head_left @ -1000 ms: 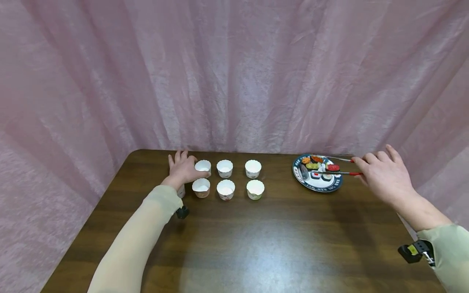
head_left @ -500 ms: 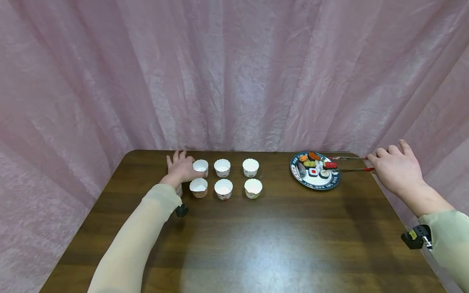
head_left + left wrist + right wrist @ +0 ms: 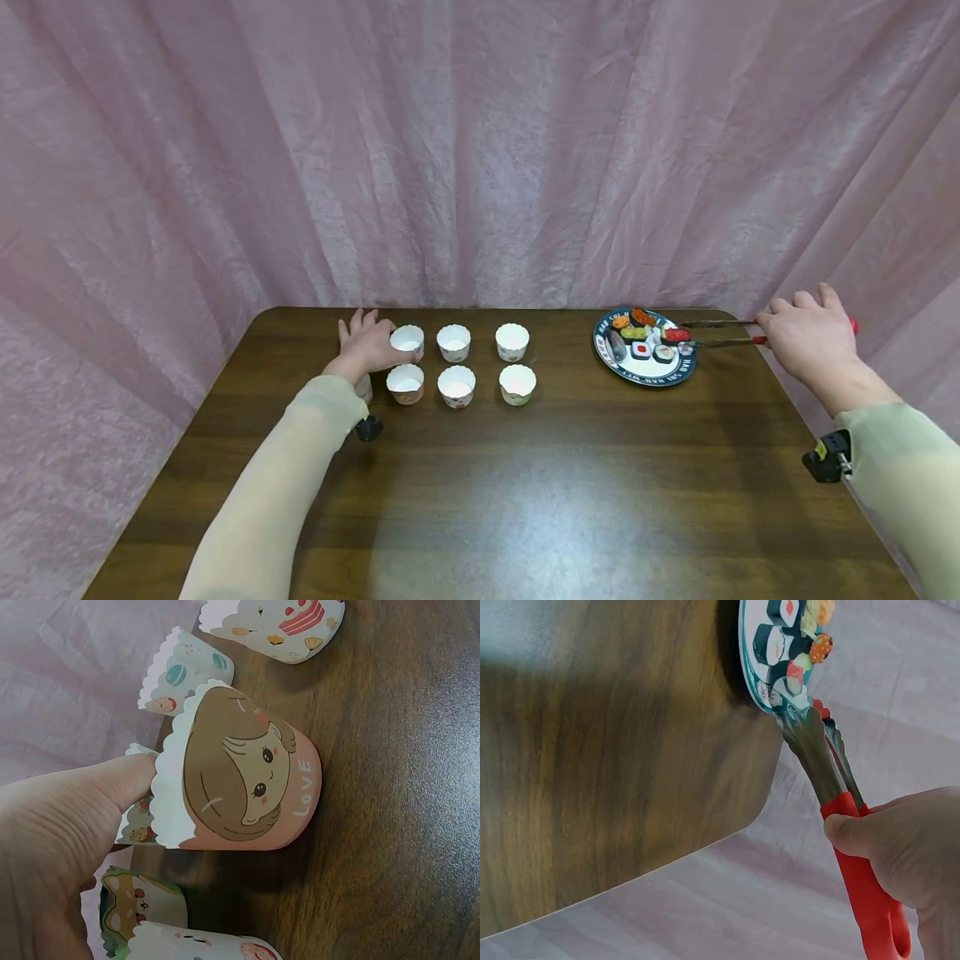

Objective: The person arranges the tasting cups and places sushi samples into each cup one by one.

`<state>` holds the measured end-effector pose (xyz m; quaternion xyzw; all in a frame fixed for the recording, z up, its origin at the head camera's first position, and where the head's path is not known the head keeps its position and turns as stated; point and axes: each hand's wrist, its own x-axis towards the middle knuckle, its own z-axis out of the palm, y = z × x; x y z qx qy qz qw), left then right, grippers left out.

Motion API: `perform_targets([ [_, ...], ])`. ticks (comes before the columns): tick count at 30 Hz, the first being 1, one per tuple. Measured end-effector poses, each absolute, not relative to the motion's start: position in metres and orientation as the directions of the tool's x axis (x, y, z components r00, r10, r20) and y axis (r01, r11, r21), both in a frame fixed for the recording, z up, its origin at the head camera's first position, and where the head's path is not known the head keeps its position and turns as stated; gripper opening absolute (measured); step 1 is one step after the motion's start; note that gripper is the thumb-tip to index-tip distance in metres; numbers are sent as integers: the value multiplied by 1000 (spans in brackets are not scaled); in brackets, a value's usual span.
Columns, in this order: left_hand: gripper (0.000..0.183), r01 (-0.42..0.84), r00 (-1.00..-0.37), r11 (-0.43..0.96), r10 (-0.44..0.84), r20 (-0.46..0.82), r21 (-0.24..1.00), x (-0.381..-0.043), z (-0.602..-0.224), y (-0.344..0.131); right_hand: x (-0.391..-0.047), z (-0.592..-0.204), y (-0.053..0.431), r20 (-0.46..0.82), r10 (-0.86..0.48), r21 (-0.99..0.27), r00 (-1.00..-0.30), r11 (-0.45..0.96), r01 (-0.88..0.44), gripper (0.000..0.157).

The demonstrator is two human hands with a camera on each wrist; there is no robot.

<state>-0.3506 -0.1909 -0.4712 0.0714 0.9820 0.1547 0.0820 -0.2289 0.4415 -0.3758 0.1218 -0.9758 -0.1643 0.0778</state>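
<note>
Now the right hand (image 3: 804,337) pinches tongs (image 3: 841,808), seemingly to aim at red sushi (image 3: 677,335); can't tell if the left hand (image 3: 364,343) pinches a cup (image 3: 407,337).

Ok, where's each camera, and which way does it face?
Head: on the head, facing forward and down at the table; left hand, right hand and sleeves show.
Left wrist: on that wrist, facing paper cups; left hand shows.
Right wrist: likewise, facing the tongs and plate; right hand shows.
Head and right wrist share tongs and plate.
</note>
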Motion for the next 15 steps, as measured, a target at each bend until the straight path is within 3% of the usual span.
perform_targets([
  [8,74,129,-975,934,181,-130,335,-355,-475,-195,-235,-376,440,77,-245,348,-967,915,-204,31],
  [15,72,145,-974,931,195,-120,334,-353,-471,-194,-241,-380,442,55,-245,351,-968,912,-211,24],
])
